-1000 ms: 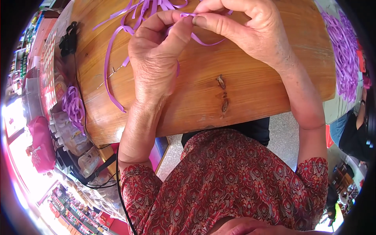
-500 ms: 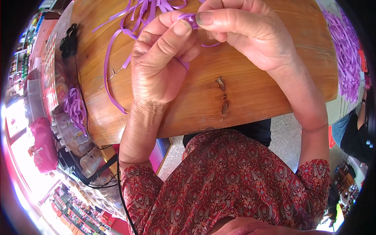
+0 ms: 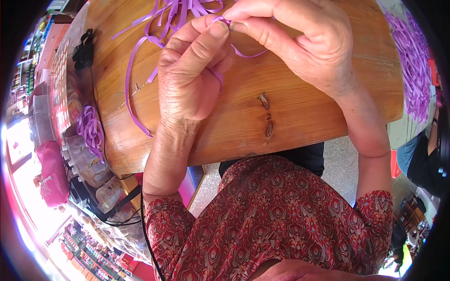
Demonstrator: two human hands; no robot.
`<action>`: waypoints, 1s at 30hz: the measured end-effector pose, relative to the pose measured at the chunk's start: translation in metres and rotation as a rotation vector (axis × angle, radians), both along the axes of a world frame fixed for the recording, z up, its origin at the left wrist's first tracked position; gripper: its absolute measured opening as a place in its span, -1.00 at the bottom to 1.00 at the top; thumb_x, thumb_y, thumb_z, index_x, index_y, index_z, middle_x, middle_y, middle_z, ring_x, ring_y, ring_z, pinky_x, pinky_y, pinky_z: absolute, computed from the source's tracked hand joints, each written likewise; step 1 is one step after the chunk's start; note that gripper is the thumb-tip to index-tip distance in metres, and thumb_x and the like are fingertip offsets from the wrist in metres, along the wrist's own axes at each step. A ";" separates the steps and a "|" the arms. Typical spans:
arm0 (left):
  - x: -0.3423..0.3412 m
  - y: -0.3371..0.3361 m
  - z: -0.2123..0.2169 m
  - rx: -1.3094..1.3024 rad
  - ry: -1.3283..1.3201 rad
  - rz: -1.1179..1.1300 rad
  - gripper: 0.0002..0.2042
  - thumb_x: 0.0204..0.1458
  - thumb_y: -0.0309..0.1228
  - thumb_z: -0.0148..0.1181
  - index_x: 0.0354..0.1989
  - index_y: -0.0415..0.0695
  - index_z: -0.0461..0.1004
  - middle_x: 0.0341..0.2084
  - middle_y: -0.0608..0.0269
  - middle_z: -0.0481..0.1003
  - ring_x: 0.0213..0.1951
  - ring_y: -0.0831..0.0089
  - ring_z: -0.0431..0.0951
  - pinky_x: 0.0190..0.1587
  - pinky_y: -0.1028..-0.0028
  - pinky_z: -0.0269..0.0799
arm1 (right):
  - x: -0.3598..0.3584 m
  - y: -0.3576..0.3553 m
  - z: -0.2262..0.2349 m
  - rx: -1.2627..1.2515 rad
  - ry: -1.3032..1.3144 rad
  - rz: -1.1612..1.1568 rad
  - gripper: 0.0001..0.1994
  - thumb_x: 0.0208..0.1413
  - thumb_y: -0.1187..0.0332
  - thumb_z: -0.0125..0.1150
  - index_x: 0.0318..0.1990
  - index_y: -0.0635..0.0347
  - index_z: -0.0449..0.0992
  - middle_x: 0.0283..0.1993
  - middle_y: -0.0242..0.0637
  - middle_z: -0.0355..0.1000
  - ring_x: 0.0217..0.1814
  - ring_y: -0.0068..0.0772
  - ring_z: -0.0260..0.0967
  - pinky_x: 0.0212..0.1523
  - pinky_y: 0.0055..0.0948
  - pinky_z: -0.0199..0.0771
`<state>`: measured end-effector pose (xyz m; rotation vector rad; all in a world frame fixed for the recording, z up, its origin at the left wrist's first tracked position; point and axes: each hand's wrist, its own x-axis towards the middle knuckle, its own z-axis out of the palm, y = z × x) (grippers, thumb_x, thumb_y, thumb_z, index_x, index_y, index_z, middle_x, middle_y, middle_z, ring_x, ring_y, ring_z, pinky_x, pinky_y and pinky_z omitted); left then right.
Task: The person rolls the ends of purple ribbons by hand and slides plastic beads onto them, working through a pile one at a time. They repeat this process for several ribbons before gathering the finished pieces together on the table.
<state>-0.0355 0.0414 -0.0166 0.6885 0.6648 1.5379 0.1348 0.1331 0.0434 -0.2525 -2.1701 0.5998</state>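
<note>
Above the far part of the wooden table, my left hand [image 3: 194,70] pinches a folded bit of purple ribbon [image 3: 220,19] between thumb and forefinger. A strip of that ribbon also shows by the left palm. My right hand [image 3: 300,42] meets it from the right, thumb and forefinger closed at the same small fold; the fingertips partly hide it. Beneath the right hand a ribbon end curves over the wood. More loose purple ribbons [image 3: 187,9] lie at the top, one long strand [image 3: 128,89] trailing down left of my left wrist. A thin metal hook tool [image 3: 136,92] rests beside that strand.
The wooden table [image 3: 300,112] has a black cable and black clip [image 3: 83,49] at its left. A purple ribbon bundle [image 3: 90,131] hangs by the left edge, near a pink pouch [image 3: 52,173]. A large heap of purple ribbon [image 3: 412,65] lies at right; a person [image 3: 419,159] is partly visible.
My right hand has turned and shifted slightly right, its thumb now angled at the fold. The ribbon end under it shows more. My left hand has barely moved.
</note>
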 end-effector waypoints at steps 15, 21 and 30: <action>0.014 -0.004 0.016 -0.087 0.200 0.187 -0.79 0.10 -0.44 0.12 -0.12 -0.24 0.45 -0.44 0.40 0.43 -0.44 0.61 0.34 -0.30 0.57 0.27 | 0.003 -0.001 0.005 -0.452 -0.058 0.117 -0.92 -0.02 0.58 0.20 -0.34 0.25 0.50 -0.43 -0.39 0.41 -0.38 -0.60 0.35 -0.32 -0.66 0.32; 0.022 -0.004 0.021 -0.016 0.334 0.282 -0.83 0.08 -0.53 0.13 -0.16 -0.28 0.47 -0.53 0.42 0.39 -0.56 0.67 0.17 -0.49 0.64 0.03 | -0.006 0.015 -0.024 -0.497 0.208 0.513 -0.95 0.06 0.54 0.15 -0.30 0.31 0.47 -0.34 -0.40 0.41 -0.28 -0.69 0.33 -0.28 -0.70 0.33; 0.021 -0.009 0.024 -0.077 0.391 0.323 -0.88 0.06 -0.50 0.17 -0.24 -0.20 0.52 -0.71 0.50 0.26 -0.67 0.69 0.07 -0.59 0.63 -0.07 | -0.018 0.022 -0.037 -0.512 0.341 0.684 -0.94 0.05 0.55 0.16 -0.31 0.31 0.48 -0.33 -0.39 0.41 -0.29 -0.70 0.33 -0.28 -0.70 0.34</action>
